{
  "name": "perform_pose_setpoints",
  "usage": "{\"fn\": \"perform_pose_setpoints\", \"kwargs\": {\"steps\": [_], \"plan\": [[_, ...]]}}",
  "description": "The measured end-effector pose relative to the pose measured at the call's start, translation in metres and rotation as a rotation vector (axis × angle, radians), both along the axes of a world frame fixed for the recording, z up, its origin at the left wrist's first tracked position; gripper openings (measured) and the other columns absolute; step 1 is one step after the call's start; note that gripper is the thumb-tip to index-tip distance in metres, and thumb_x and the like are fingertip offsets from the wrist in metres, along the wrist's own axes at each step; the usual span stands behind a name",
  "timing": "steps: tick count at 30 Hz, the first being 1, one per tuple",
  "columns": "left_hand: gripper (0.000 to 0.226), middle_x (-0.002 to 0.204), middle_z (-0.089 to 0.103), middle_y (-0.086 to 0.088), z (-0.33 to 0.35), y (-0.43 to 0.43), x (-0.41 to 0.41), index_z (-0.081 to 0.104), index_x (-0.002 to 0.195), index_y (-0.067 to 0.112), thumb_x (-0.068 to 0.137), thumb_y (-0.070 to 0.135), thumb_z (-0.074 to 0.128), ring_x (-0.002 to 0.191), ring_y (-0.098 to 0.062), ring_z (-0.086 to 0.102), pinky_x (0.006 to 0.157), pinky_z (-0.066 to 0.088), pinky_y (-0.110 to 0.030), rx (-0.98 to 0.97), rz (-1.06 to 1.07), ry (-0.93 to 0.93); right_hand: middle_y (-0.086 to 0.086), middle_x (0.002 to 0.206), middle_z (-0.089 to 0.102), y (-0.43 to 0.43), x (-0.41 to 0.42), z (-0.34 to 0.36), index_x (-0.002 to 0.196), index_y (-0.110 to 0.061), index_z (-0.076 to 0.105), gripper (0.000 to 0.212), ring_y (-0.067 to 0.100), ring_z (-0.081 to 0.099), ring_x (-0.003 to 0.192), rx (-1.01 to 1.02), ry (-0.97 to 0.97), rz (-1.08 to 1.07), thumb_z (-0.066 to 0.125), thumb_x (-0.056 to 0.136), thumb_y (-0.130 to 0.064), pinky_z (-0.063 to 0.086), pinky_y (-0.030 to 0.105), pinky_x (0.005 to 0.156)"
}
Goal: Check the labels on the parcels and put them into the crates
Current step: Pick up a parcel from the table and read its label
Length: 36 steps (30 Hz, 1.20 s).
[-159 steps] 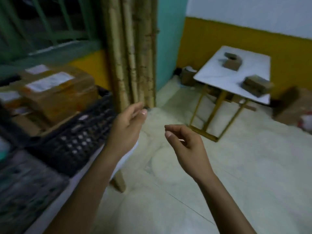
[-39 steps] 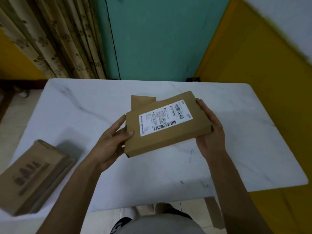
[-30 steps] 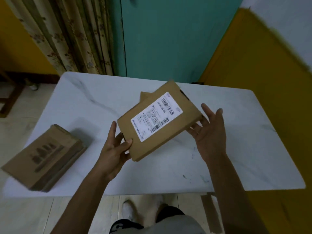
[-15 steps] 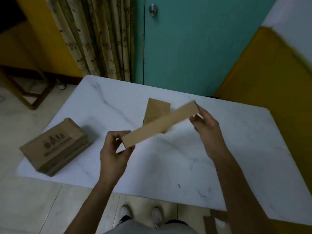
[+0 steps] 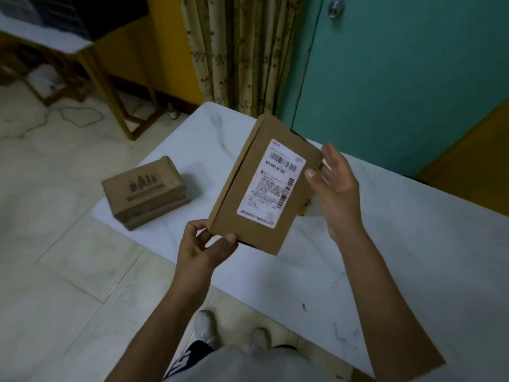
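**Surroundings.** We see a second parcel (image 5: 146,191) lying flat on the left corner of the desk (image 5: 399,285), well apart from both hands. A patterned curtain (image 5: 239,51) hangs behind the far edge of the desk. Beside it is a teal door (image 5: 399,73) with a round metal knob (image 5: 336,7). A second desk (image 5: 49,40) on wooden legs stands at upper left and carries a dark item we cannot identify. Two light shoes (image 5: 205,326) stand on the floor (image 5: 55,257) at the desk's near edge.

**Task item.** The flat parcel (image 5: 256,205) is held in the air above the desk, tilted, with its label (image 5: 271,183) facing the camera.

**Fingers.** The left hand (image 5: 203,249) pinches the parcel's near lower corner between thumb and fingers. The right hand (image 5: 336,186) is at the parcel's right edge with its fingers extended and loosely spread, the thumb in front of the face. We cannot tell whether it touches the parcel.

**Edges and open room.** The desk surface to the right of and below the hands is bare. The second parcel sits close to the desk's left edge. Open floor lies to the left of the desk.

**Materials and shapes.**
- Both parcels are brown cardboard.
- The held parcel is thin and rectangular.
- The resting parcel is thicker and has a dark print on top.
- The label is white with barcodes; its text is too small to read.
- The desk top is white with grey veining.
- The floor is pale tile.
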State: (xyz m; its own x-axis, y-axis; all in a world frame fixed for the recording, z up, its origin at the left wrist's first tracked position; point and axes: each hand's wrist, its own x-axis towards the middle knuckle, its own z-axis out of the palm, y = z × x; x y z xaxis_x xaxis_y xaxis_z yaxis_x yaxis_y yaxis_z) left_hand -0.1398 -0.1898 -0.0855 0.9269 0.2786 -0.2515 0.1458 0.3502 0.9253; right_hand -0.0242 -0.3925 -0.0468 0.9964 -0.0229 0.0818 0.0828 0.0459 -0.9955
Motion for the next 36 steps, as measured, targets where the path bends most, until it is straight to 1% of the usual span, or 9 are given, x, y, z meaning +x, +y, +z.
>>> {"fn": "perform_pose_setpoints", "kwargs": {"steps": [2,4,6,9,13,21,28,32,36], "plan": [[0.043,0.104,0.071,-0.012,0.001,0.007,-0.009,0.049,0.100,0.013,0.065,0.017,0.073,0.095,-0.029,0.070,0.073,0.057,-0.027,-0.084,0.036,0.038,-0.044,0.103,0.056,0.023,0.006,-0.001,0.149,-0.017,0.029,0.070,-0.014,0.058,0.105,0.004,0.003,0.063,0.062,0.090,0.000,0.049,0.009,0.075],[0.041,0.104,0.071,-0.011,0.002,0.020,-0.018,0.048,0.104,0.013,0.069,0.015,0.071,0.094,-0.029,0.070,0.072,0.056,-0.025,-0.133,0.057,0.048,-0.042,0.108,0.057,0.050,0.010,0.001,0.150,-0.019,0.027,0.072,-0.009,0.060,0.103,-0.014,0.014,0.107,0.062,0.090,0.000,0.051,0.013,0.073],[0.049,0.110,0.070,-0.010,0.003,0.036,-0.027,0.048,0.115,0.020,0.071,0.017,0.071,0.096,-0.028,0.070,0.073,0.056,-0.025,-0.139,0.056,0.036,-0.022,0.122,0.061,0.078,0.013,0.005,0.146,-0.026,0.034,0.066,-0.005,0.064,0.100,-0.026,0.023,0.159,0.064,0.090,-0.007,0.054,0.017,0.072],[0.067,0.118,0.068,-0.005,0.003,0.065,-0.040,0.042,0.132,0.040,0.075,0.017,0.069,0.101,-0.029,0.068,0.075,0.056,-0.029,-0.101,0.038,-0.008,-0.006,0.108,0.071,0.118,0.015,0.012,0.131,-0.043,0.043,0.056,0.006,0.069,0.096,-0.048,0.029,0.262,0.067,0.089,-0.016,0.058,0.027,0.070],[0.068,0.117,0.068,0.000,0.003,0.120,-0.057,0.039,0.135,0.045,0.079,0.015,0.064,0.105,-0.027,0.067,0.077,0.056,-0.027,-0.065,0.056,-0.075,-0.006,0.100,0.074,0.173,0.011,0.024,0.129,-0.054,0.038,0.062,0.011,0.070,0.094,-0.101,-0.001,0.411,0.069,0.088,-0.019,0.057,0.027,0.065],[0.065,0.121,0.066,0.003,0.005,0.208,-0.092,0.039,0.135,0.051,0.082,0.023,0.062,0.098,-0.028,0.070,0.071,0.056,-0.026,0.000,0.093,-0.088,0.000,0.102,0.073,0.272,-0.012,0.031,0.129,-0.042,0.041,0.059,0.016,0.071,0.093,-0.065,0.030,0.486,0.068,0.088,-0.011,0.058,0.030,0.069],[0.072,0.112,0.071,0.005,-0.004,0.293,-0.140,0.033,0.137,0.052,0.079,0.023,0.064,0.096,-0.030,0.070,0.070,0.057,-0.024,-0.126,0.399,-0.037,-0.016,0.094,0.074,0.402,-0.047,0.023,0.127,-0.045,0.040,0.061,0.006,0.070,0.091,-0.027,-0.026,0.615,0.066,0.088,-0.007,0.055,0.020,0.064],[0.064,0.111,0.071,0.000,-0.001,0.341,-0.165,0.044,0.129,0.042,0.072,0.031,0.070,0.095,-0.031,0.070,0.067,0.057,-0.026,-0.200,0.442,-0.009,-0.016,0.094,0.074,0.474,-0.071,0.022,0.134,-0.042,0.037,0.064,0.006,0.070,0.091,0.020,-0.029,0.706,0.066,0.088,-0.007,0.055,0.021,0.066],[0.061,0.110,0.071,-0.003,-0.002,0.368,-0.178,0.046,0.129,0.030,0.073,0.024,0.070,0.097,-0.033,0.069,0.072,0.057,-0.027,-0.209,0.490,-0.035,-0.010,0.098,0.074,0.528,-0.092,0.022,0.136,-0.046,0.034,0.067,0.010,0.070,0.095,-0.012,-0.028,0.835,0.067,0.088,-0.013,0.056,0.023,0.067]]}}
